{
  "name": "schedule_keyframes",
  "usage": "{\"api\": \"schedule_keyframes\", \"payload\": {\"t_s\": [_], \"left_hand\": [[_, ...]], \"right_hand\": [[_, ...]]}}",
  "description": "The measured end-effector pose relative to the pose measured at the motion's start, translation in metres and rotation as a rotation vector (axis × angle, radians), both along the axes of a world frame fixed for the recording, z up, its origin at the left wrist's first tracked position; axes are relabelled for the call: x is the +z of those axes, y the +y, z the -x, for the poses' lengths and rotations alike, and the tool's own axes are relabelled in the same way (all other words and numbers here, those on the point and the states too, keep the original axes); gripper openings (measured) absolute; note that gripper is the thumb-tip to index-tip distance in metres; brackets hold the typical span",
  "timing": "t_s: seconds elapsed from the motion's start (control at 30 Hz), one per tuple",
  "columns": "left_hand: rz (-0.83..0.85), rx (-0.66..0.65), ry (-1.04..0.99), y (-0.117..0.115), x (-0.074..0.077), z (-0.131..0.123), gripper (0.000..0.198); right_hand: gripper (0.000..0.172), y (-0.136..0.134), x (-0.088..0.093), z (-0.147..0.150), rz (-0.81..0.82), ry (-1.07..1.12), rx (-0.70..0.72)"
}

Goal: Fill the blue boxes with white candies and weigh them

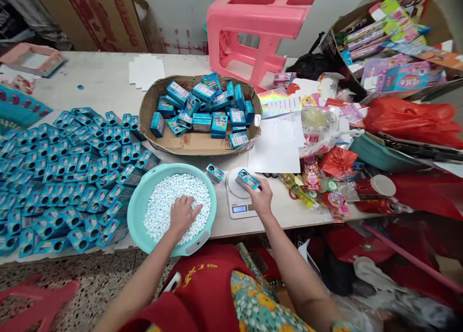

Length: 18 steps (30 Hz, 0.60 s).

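My left hand (pixel 183 212) rests palm down on small white candies (pixel 164 199), fingers spread and fingertips partly sunk among them. The candies fill a mint-green plastic basin (pixel 133 226). Over the digital kitchen scale (pixel 233 211), my right hand (pixel 263 197) is closed on a small blue candy box (pixel 247 179) with a round hole in its top end. Whether this box touches the scale's round plate I cannot tell. Another blue box (pixel 215 173) stands on the table between the basin and the scale.
Many upright blue boxes (pixel 77 165) crowd the left side. A cut-down cardboard box (pixel 170 141) behind the basin holds several more. A pink plastic stool (pixel 253 18) lies sideways at the back. Papers (pixel 277 151), wrappers and a red bag (pixel 412 119) clutter the right.
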<state>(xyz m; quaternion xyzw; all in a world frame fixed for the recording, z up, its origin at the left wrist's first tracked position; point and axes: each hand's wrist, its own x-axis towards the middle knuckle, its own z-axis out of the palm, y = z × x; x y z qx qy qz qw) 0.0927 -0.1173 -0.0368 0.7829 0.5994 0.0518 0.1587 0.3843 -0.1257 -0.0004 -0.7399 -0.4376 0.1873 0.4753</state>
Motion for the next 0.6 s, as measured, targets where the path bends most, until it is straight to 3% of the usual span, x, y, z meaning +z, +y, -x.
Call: {"api": "schedule_keyframes", "payload": {"t_s": [0.1, 0.2, 0.3, 0.4, 0.5, 0.6], "left_hand": [[0.026, -0.06, -0.032, -0.003, -0.004, -0.004, 0.032], [0.097, 0.044, -0.188, 0.002, -0.006, 0.0, 0.026], [0.234, 0.332, -0.524, 0.009, -0.001, 0.006, 0.029], [0.488, 0.689, -1.074, 0.017, 0.012, 0.012, 0.031], [0.722, 0.904, -1.55, 0.026, 0.022, 0.017, 0.031], [0.804, 1.029, -1.682, 0.035, 0.024, 0.018, 0.025]], "right_hand": [[0.043, 0.007, -0.013, -0.008, 0.036, -0.069, -0.047], [0.056, 0.007, -0.004, 0.004, -0.046, -0.276, -0.085], [0.058, 0.015, 0.004, 0.036, -0.121, -0.36, 0.12], [0.054, 0.038, -0.006, 0.068, -0.032, -0.251, 0.339], [0.038, 0.065, -0.025, 0.08, 0.094, -0.121, 0.324], [0.029, 0.079, -0.033, 0.076, 0.101, -0.103, 0.357]]}}
